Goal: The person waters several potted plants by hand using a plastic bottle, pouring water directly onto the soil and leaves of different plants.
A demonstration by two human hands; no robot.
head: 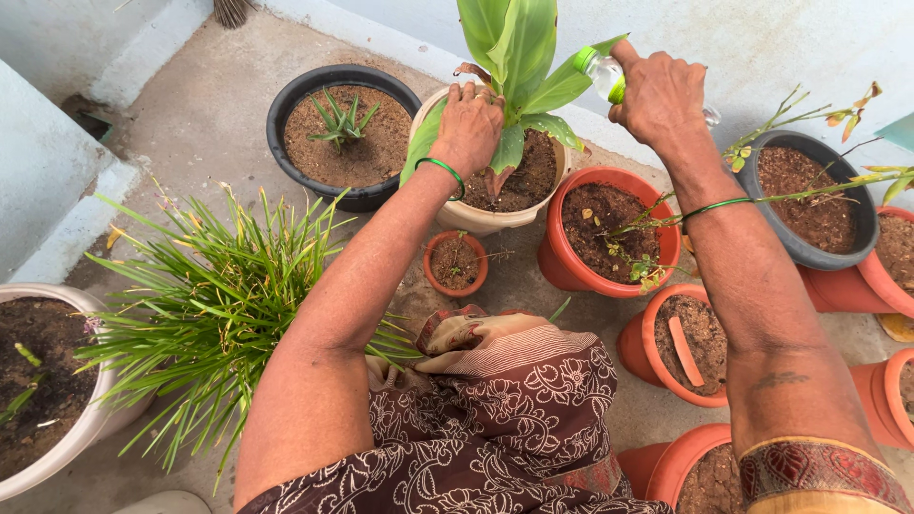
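My left hand (466,126) rests on the near rim of a cream pot (481,221), fingers curled over the edge beside the broad green leaves of the plant (514,57) growing in it. My right hand (659,95) is closed around a clear plastic bottle with a green cap (602,74), tilted towards the plant's leaves. Both wrists wear a green bangle. Dark soil fills the cream pot.
A black pot (286,105) with a small spiky plant stands at the left. A grassy plant (219,295) spreads at lower left beside a pale pot (67,443). Several orange pots (562,266) and a dark pot (838,257) crowd the right. My patterned clothing covers the bottom centre.
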